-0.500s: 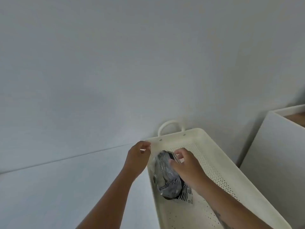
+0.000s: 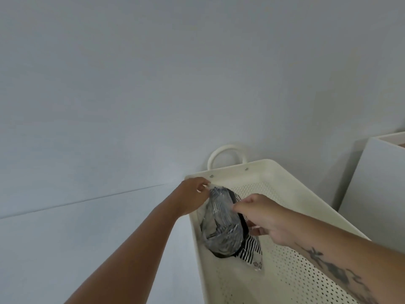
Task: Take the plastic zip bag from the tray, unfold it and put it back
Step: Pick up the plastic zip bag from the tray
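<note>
A clear plastic zip bag [image 2: 221, 227] with black-and-white striped contents lies crumpled in the cream perforated tray [image 2: 291, 191], against its left wall. My left hand [image 2: 192, 194] pinches the bag's top corner at the tray's far left corner. My right hand [image 2: 260, 213] pinches the bag's right edge, a little above the tray floor. The plastic is stretched between the two hands. The bag's lower end [image 2: 254, 255] still rests on the tray floor.
The tray has a loop handle [image 2: 225, 150] at its far end and sits on a white surface beside a plain wall. A white box [image 2: 377, 189] stands close on the right.
Both hands have spread apart, the right one moving right, and the bag has opened out wider between them.
</note>
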The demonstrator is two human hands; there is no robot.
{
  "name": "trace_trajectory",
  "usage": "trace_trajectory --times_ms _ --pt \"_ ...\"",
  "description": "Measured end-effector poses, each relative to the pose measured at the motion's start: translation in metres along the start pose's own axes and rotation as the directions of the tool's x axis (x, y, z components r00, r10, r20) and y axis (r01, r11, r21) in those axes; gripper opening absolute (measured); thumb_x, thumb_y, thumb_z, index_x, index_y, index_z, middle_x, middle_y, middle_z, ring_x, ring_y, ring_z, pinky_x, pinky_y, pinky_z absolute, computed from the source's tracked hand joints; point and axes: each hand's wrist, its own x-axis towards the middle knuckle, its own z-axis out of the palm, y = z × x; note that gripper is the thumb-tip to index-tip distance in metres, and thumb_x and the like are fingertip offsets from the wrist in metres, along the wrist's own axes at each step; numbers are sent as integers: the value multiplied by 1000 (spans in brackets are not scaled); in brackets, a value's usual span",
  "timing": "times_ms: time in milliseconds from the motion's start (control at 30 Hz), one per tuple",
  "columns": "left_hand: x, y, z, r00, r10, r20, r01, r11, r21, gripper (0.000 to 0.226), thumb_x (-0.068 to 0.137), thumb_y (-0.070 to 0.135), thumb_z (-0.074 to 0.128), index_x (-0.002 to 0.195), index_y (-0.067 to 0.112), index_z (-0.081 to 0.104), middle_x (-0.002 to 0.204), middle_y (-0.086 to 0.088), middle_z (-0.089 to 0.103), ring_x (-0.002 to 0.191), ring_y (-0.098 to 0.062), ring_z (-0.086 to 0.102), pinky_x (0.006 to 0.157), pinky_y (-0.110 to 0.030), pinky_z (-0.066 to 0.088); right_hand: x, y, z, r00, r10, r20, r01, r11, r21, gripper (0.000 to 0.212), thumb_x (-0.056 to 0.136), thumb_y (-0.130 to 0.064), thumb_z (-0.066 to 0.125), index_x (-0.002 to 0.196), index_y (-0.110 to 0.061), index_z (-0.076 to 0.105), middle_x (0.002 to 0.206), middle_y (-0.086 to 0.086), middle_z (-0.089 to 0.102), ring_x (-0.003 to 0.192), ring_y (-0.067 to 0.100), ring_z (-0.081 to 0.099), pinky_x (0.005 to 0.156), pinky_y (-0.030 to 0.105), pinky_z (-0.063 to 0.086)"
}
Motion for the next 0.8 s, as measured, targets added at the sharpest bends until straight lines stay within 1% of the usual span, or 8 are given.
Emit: trace_trajectory --times_ms 100,200,333,467,567,633,700,800 --pt "-8 7 2 999 52 5 -52 999 15 18 92 27 56 107 23 65 95 3 68 80 -12 67 76 -28 54 -4 -1 0 998 25 56 -21 998 -62 2 79 -12 64 78 -13 63 72 4 62 59 15 54 54 24 45" --pt "-22 19 1 995 74 -67 -76 997 -24 9 91 18 58 84 21 63 76 4 65 54 1 61 58 -17 50 -13 -5 -1 997 5 75 2 995 -100 6 79 -7 64 83 -11 63 83 6 61 64 18 55 53 24 47" --pt "-52 47 -7 985 95 -143 -100 995 -28 8 91 14 58 86 10 64 72 1 67 47 1 59 47 -13 44 -45 -14 -6 995 -80 60 83 995 -57 5 84 -8 62 84 -12 62 89 5 60 68 18 55 61 29 52" --pt "-90 80 -23 961 127 -244 -149 986 -73 9 90 16 59 84 11 63 72 -4 70 43 3 56 40 -8 36 -90 -16 -7 982 -189 16 189 979 -76 4 86 -18 61 89 -19 62 86 -3 60 72 13 54 63 26 46" --pt "-115 104 -44 928 127 -350 -169 981 -93 9 90 13 57 83 12 62 77 -8 72 49 -2 61 43 -12 44 -118 -15 -6 958 -285 -32 282 957 -72 43 81 -34 68 118 -22 51 103 -3 58 85 9 54 63 23 41" --pt "-130 116 -58 901 117 -418 -181 977 -116 8 89 10 56 83 11 62 81 -11 71 52 -5 63 44 -12 46 -132 -14 -3 938 -337 -83 331 940 -78 68 76 -35 72 135 -23 40 121 5 54 101 18 56 70 26 43" --pt "-145 124 -71 879 100 -467 -182 974 -134 8 87 8 55 83 9 62 82 -13 70 58 -12 64 45 -13 46 -143 -14 6 934 -332 -134 333 943 -18 75 74 -33 73 139 -24 36 127 8 52 108 24 54 66 28 44" --pt "-168 125 -81 842 65 -535 -185 967 -175 6 84 9 56 82 9 61 80 -14 71 62 -15 62 44 -12 44 -154 -17 28 943 -289 -165 313 939 141 69 76 -31 67 137 -27 36 129 8 50 107 28 55 66 33 49"
